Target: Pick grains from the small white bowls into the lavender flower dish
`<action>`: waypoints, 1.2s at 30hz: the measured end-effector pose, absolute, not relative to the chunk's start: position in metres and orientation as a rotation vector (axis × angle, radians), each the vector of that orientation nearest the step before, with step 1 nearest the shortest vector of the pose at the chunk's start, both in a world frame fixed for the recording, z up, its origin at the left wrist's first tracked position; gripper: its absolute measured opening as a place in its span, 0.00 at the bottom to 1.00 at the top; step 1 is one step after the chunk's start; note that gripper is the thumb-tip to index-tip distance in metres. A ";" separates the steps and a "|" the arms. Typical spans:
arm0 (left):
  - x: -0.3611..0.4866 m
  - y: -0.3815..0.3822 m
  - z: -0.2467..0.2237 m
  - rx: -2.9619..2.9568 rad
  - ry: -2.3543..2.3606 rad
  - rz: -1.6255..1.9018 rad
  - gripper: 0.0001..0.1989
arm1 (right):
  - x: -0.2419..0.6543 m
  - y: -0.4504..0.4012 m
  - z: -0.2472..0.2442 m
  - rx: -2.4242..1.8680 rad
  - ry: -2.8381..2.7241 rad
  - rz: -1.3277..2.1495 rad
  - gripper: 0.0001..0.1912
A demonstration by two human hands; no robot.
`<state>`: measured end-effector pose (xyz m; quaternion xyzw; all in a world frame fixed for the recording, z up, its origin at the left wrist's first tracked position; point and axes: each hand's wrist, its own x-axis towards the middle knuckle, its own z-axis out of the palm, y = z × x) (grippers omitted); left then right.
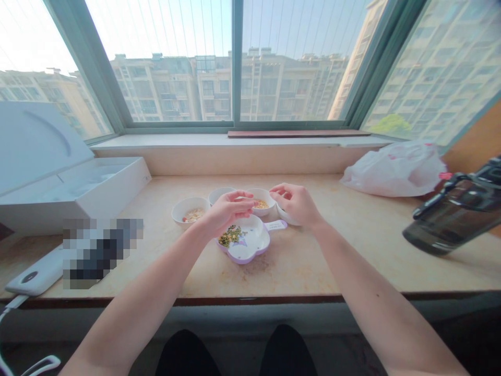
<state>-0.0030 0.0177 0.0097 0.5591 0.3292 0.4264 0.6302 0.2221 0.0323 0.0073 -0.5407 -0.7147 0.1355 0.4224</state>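
My left hand (228,210) hovers curled above a lilac-rimmed white flower-shaped dish (250,243), with its fingertips reaching towards a small white bowl of yellow grains (261,204). Green and dark seeds (230,236) lie in a heap on the dish, just below that hand. My right hand (295,203) is curled over the rim of another white bowl (288,217), whose contents it hides. Further left stands a white bowl of pale grains (191,210), and a fourth white bowl (221,194) sits behind my left hand. Neither hand shows anything held.
The hands work over a cream stone windowsill counter (305,250) with a dark front edge. A white open box (74,193) stands left, beside a white power bank (35,270) and a pixelated object. A plastic bag (395,169) and a dark bottle (454,211) lie right.
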 end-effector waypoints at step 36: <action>-0.006 0.005 0.002 2.826 1.198 0.130 0.09 | 0.233 0.036 0.009 -1.607 -1.798 -0.003 0.12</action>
